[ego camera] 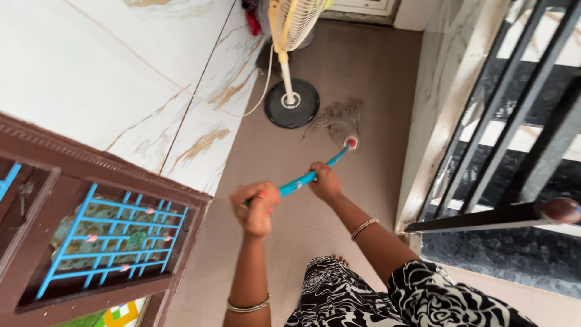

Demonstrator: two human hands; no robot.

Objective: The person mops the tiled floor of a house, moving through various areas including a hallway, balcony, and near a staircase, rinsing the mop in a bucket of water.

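Hands both closed on a blue mop handle (308, 177). Left hand (257, 209) wrapped tight around the near end of the handle, knuckles up, a bangle on the wrist below. Right hand (327, 181) gripping further along the shaft, toward the far end, a bangle on that wrist too. Mop head (340, 121) spread flat on the brown floor (363, 72), grey strands fanned out toward the far side, just right of the round black base (292, 103) of a pedestal fan (290, 24). Strands close to the base, contact not clear. White cord (257, 100) looping from the fan's pole down along the left wall.

Narrow corridor: white marble-patterned wall (91, 66) on the left, marble-faced ledge (448, 91) and dark metal railing (514, 121) on the right, a railing end with a round brown knob (560, 210) jutting in at the near right. Brown wooden window frame with blue grille (109, 233) at the near left, its corner edging toward the left arm. Open floor mainly between the hands and the mop head, and past the fan toward a far door threshold. Black-and-white patterned clothing (387, 297) at the near bottom edge.
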